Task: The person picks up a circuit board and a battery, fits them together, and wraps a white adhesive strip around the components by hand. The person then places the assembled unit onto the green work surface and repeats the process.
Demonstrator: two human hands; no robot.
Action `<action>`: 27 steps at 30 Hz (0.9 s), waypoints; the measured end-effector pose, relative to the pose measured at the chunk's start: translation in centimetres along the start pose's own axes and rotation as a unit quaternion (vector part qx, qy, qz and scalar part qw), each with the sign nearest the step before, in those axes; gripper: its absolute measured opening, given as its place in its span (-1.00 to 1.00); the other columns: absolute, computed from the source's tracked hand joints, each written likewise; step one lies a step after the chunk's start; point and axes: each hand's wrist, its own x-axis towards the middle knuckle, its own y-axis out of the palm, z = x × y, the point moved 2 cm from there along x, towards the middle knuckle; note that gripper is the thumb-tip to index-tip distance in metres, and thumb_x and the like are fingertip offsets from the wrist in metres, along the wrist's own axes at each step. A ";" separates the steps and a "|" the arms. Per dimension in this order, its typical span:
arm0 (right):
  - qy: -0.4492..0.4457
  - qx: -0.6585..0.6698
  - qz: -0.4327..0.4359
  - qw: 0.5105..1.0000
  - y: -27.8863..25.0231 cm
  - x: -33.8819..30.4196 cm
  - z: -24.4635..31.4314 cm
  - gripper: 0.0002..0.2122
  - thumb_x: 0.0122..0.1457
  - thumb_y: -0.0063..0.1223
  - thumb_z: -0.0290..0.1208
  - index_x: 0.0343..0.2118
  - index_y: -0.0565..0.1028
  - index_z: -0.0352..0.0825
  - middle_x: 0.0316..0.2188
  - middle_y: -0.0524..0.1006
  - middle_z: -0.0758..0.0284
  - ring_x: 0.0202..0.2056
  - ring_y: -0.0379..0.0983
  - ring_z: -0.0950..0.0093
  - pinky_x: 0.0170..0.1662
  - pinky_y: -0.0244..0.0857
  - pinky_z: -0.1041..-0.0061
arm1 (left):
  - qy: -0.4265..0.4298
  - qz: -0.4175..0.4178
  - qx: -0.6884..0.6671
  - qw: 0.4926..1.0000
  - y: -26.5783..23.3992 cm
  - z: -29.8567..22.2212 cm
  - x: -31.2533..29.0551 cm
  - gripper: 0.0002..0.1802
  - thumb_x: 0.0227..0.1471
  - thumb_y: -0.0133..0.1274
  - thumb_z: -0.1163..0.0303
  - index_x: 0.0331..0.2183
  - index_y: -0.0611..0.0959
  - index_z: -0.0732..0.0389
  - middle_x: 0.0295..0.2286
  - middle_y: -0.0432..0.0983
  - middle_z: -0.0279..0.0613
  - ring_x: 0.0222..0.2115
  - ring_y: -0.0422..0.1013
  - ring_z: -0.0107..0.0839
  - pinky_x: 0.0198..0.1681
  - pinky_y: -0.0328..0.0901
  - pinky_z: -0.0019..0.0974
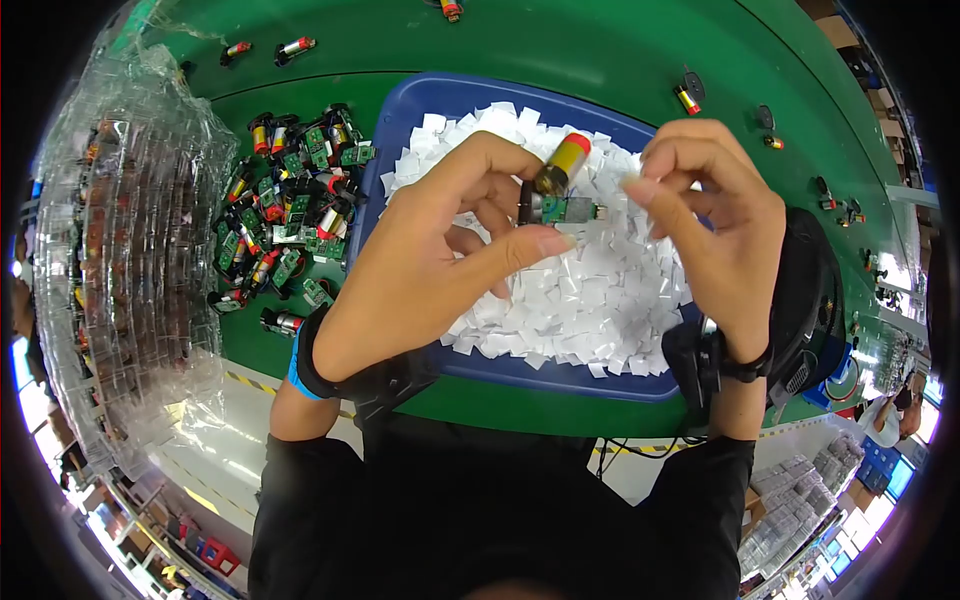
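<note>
Head view: the left hand's (430, 245) grip is clasped on a battery assembly (566, 163) above paper squares (560, 290) in the blue tray (600, 114). At the assembly's three o'clock, apart, the right hand (728, 205) curls its fingertips; I cannot tell whether they hold anything. Seemingly mid-handling, the next move calls for steady left support and precise right fingertips.

Slips (592, 290) in tray (540, 378), parts heap (299, 205) leftward, table (600, 55) beneath
</note>
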 end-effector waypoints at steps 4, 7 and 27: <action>-0.030 -0.095 -0.004 0.995 -0.3 0.6 0.2 -0.82 0.02 0.22 -0.67 -0.26 0.59 -0.44 -0.19 0.55 0.28 -0.34 0.50 0.50 -0.24 0.41 0.59 | 0.031 -0.006 0.040 0.999 -0.1 0.4 0.0 -0.60 0.08 0.23 0.50 -0.07 0.45 0.31 -0.37 0.43 -0.25 -0.42 0.40 -0.55 -0.52 0.40 -0.49; -0.077 -0.082 0.008 0.994 0.3 0.6 0.9 -0.81 0.05 0.22 -0.64 -0.23 0.60 -0.43 -0.14 0.56 0.26 -0.32 0.50 0.45 -0.16 0.40 0.54 | 0.053 -0.018 0.064 0.996 0.2 1.0 0.0 -0.58 0.07 0.27 0.34 -0.08 0.48 0.21 -0.46 0.41 -0.32 -0.50 0.39 -0.59 -0.51 0.33 -0.47; -0.247 -0.095 0.105 0.958 0.5 -0.4 2.7 -0.73 -0.27 0.44 -0.57 -0.41 0.62 -0.34 -0.39 0.58 0.33 -0.31 0.43 0.36 -0.25 0.32 0.49 | -0.072 0.091 -0.239 0.964 0.7 1.2 0.2 -0.78 0.24 -0.06 0.33 -0.26 0.54 0.30 -0.22 0.55 -0.14 -0.15 0.39 -0.43 0.00 0.21 -0.33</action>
